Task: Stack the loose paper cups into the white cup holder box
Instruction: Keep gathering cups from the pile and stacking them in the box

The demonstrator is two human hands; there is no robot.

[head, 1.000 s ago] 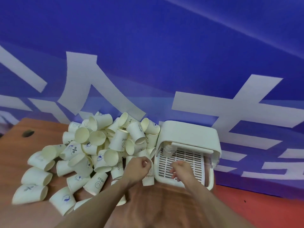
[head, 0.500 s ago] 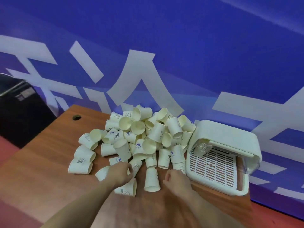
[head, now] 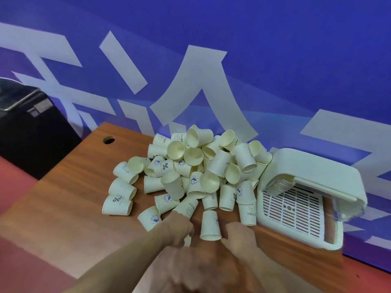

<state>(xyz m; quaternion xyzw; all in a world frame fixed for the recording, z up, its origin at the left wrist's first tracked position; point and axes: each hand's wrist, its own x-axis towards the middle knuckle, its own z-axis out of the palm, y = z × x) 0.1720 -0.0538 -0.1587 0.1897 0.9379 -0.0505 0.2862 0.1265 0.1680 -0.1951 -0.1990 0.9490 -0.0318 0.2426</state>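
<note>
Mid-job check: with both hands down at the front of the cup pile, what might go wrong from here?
1. The pile of loose cups is heaped high and leans against the white cup holder box; pulling a front cup may send others rolling, perhaps off the table edge.
2. The left hand seems to grip a cup; squeezing could crush its thin paper wall.
3. The right hand sits beside the upside-down cup and could knock it over.

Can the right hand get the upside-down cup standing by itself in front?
Probably yes. The right hand is right beside the upside-down cup, which stands apart from the pile, with nothing between them.
</note>
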